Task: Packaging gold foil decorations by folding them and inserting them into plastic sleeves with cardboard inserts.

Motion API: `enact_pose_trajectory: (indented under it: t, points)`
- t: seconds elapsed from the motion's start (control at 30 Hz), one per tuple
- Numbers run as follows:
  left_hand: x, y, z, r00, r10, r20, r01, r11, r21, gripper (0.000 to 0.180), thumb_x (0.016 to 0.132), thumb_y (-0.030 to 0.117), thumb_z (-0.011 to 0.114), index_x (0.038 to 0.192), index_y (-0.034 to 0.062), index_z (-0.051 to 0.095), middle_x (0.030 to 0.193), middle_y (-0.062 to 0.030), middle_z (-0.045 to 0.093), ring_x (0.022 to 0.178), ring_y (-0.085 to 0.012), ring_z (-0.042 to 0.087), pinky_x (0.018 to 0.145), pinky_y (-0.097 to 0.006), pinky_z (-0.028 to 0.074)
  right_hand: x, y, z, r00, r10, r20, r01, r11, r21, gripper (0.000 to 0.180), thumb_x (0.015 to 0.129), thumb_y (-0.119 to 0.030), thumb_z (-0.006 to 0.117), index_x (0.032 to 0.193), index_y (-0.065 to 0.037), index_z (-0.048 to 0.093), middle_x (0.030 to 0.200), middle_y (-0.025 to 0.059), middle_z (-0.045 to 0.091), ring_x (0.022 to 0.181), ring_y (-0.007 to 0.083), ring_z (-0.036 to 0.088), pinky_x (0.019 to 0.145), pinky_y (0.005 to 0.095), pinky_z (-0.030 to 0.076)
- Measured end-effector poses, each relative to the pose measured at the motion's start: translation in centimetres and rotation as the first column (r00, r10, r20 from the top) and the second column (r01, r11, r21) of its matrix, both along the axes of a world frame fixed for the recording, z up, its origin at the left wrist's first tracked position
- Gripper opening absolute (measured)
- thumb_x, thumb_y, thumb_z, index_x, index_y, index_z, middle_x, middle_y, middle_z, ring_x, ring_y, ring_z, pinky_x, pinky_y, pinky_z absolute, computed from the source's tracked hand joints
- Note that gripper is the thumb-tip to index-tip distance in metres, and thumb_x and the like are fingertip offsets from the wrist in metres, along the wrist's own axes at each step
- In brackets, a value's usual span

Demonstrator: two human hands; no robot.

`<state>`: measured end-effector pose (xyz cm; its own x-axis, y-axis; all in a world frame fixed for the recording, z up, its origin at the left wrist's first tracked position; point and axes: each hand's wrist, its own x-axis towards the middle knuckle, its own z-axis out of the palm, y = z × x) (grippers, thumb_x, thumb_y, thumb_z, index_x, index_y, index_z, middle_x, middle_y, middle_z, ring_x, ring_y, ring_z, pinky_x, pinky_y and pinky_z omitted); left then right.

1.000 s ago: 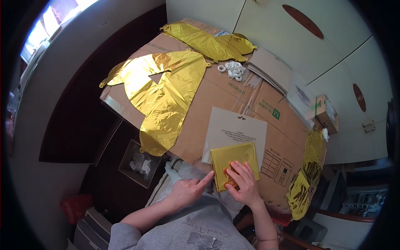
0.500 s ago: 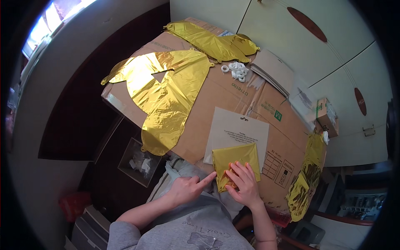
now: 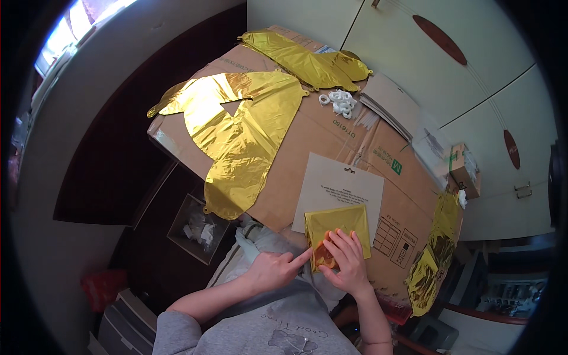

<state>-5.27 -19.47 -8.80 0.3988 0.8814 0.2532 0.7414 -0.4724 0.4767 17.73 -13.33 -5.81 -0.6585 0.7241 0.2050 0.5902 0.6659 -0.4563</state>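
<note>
A gold foil balloon [image 3: 337, 218], folded into a flat square, lies partly over a pale grey card [image 3: 331, 180] with a hang hole. My right hand [image 3: 348, 260] rests flat on the foil, fingers stretched out and thumb to the side. From the left, my left hand [image 3: 273, 271] reaches in with its index finger extended to the foil's left edge. Its other fingers are curled, and nothing shows in them. An orange reflection shows in the foil beside the right fingers.
Cardboard [image 3: 296, 154] covers the work surface. Unfolded gold foil balloons lie at left [image 3: 254, 136], at the back [image 3: 302, 59] and at right [image 3: 426, 272]. White ribbon rolls [image 3: 342, 103] sit near stacked cards [image 3: 390, 103]. An open box [image 3: 198, 231] stands lower left.
The left index finger has shifted slightly right along the folded foil's edge. The right hand stays flat on the foil. The whole view has moved slightly.
</note>
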Motion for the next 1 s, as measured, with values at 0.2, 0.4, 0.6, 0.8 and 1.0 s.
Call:
enact_pose_trajectory:
  t: [0.2, 0.4, 0.6, 0.8, 1.0]
  points:
    - [-0.4, -0.8, -0.7, 0.990, 0.105, 0.098, -0.106, 0.994, 0.011, 0.066, 0.073, 0.013, 0.067, 0.137, 0.0124, 0.054, 0.061, -0.0016, 0.052, 0.048, -0.0186, 0.059, 0.044, -0.033, 0.049, -0.1, 0.0, -0.1, 1.000, 0.001, -0.021, -0.001, 1.000, -0.001, 0.056, 0.078, -0.029, 0.073, 0.127, -0.008, 0.058, 0.136, 0.0138, 0.055, 0.129, 0.0344, 0.048, 0.113, 0.0536, 0.028]
    - [-0.3, -0.4, -1.0, 0.996, 0.050, 0.070, -0.050, 0.999, -0.010, 0.070, 0.072, 0.015, 0.068, 0.140, 0.0140, 0.050, 0.062, -0.0021, 0.052, 0.048, -0.0192, 0.059, 0.044, -0.035, 0.048, 0.0, 0.1, -0.2, 1.000, -0.007, -0.012, 0.007, 1.000, 0.002, 0.054, 0.078, -0.029, 0.073, 0.126, -0.007, 0.059, 0.134, 0.0143, 0.056, 0.129, 0.0348, 0.049, 0.113, 0.0534, 0.028]
    - [-0.3, 0.0, -1.1, 0.996, 0.048, 0.076, -0.047, 0.999, -0.013, 0.069, 0.073, 0.013, 0.067, 0.140, 0.0204, 0.052, 0.060, -0.0011, 0.050, 0.047, -0.0192, 0.058, 0.044, -0.035, 0.048, -0.2, 0.0, -0.2, 1.000, -0.008, -0.003, 0.009, 1.000, 0.005, 0.053, 0.078, -0.029, 0.072, 0.125, -0.007, 0.059, 0.133, 0.0146, 0.056, 0.129, 0.0350, 0.049, 0.113, 0.0533, 0.028]
    - [-0.8, 0.7, -1.2, 1.000, 0.010, 0.013, -0.010, 1.000, -0.026, 0.072, 0.074, 0.018, 0.067, 0.143, 0.0238, 0.047, 0.063, -0.0028, 0.052, 0.048, -0.0199, 0.059, 0.042, -0.035, 0.048, -0.2, 0.0, -0.2, 1.000, -0.013, 0.003, 0.013, 1.000, 0.005, 0.053, 0.078, -0.029, 0.072, 0.125, -0.007, 0.059, 0.133, 0.0147, 0.056, 0.129, 0.0355, 0.048, 0.113, 0.0536, 0.027]
    - [-1.3, 0.6, -0.8, 1.000, 0.000, -0.015, 0.000, 0.999, -0.034, 0.072, 0.076, 0.018, 0.066, 0.144, 0.0266, 0.045, 0.063, -0.0027, 0.052, 0.047, -0.0200, 0.059, 0.041, -0.035, 0.047, -0.6, -0.2, 0.0, 0.999, -0.007, 0.035, 0.006, 1.000, 0.019, 0.055, 0.077, -0.030, 0.073, 0.126, -0.008, 0.059, 0.135, 0.0138, 0.055, 0.131, 0.0354, 0.046, 0.113, 0.0552, 0.026]
